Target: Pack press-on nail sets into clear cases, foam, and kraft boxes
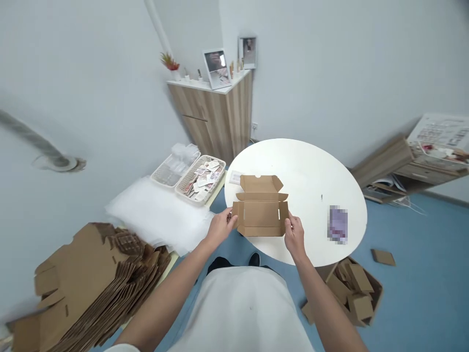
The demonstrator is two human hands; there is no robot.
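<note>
Squarely between the left hand [221,226] and the right hand [295,233]: an unfolded carton [261,213]

From the head camera, the brown carton lies opened out over the near left part of a round white table [304,168]. Each hand grips it by a side flap, thumb on top and fingers curled around the outer edge. Whether its underside touches the tabletop cannot be told. Its far panel has a small notch in the middle of the edge, and a slot shows near each side flap.

On the table's right half lie a pixelated purple item [337,225] and a tiny dark object [321,197]. To the left, a stack of flat cardboard [98,278] sits near a heap of translucent white plastic [157,210]. Just beyond that heap stand two baskets side by side: one basket [160,185] with clear plastic, the other basket [186,196] with small printed pieces. On the blue floor [425,298], right of the person, an open box [376,309] contains small brown cartons [361,279].
</note>
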